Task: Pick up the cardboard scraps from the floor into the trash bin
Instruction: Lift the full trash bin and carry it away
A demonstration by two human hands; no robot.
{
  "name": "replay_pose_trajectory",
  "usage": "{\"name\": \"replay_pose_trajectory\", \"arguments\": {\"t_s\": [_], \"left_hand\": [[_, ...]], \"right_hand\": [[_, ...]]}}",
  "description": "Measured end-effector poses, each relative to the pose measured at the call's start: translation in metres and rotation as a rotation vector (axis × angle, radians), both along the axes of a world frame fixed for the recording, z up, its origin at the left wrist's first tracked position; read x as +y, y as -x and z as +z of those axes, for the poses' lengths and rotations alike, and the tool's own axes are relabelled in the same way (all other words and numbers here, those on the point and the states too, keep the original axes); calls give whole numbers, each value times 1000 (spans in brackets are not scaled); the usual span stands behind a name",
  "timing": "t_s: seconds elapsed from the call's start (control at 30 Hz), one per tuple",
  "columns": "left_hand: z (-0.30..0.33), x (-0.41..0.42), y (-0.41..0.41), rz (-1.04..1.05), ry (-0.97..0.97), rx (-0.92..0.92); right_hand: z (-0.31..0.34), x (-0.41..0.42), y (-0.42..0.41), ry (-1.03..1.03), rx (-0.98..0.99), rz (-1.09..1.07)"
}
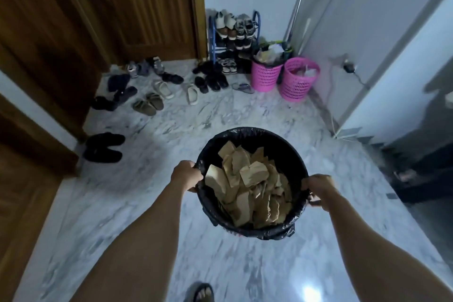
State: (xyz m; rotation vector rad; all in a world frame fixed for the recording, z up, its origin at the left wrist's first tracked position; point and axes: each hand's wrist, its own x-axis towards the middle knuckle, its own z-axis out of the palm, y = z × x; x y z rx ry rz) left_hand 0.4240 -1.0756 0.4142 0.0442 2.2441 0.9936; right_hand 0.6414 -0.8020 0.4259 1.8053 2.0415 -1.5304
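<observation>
A round trash bin (pixel 255 133) lined with a black plastic bag hangs above the marble floor in the middle of the view. It is filled with several brown cardboard scraps (pixel 250 186). My left hand (pixel 187 174) grips the bin's left rim. My right hand (pixel 318 189) grips the right rim. Both arms are stretched forward. No scraps show on the visible floor.
Two pink baskets (pixel 266 76) (pixel 297 81) stand by the far wall beside a blue shoe rack (pixel 234 32). Several shoes and sandals (pixel 149 103) lie on the floor near the wooden door (pixel 98 7). Black slippers (pixel 104 147) sit at left. A dark step (pixel 421 174) lies right.
</observation>
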Motion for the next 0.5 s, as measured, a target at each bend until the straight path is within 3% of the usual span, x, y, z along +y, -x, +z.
{"name": "replay_pose_trajectory", "arguments": {"t_s": [0.5], "left_hand": [[-54,369,167,-270,-37,-67]], "right_hand": [[-46,285,83,76,12,-330]]}}
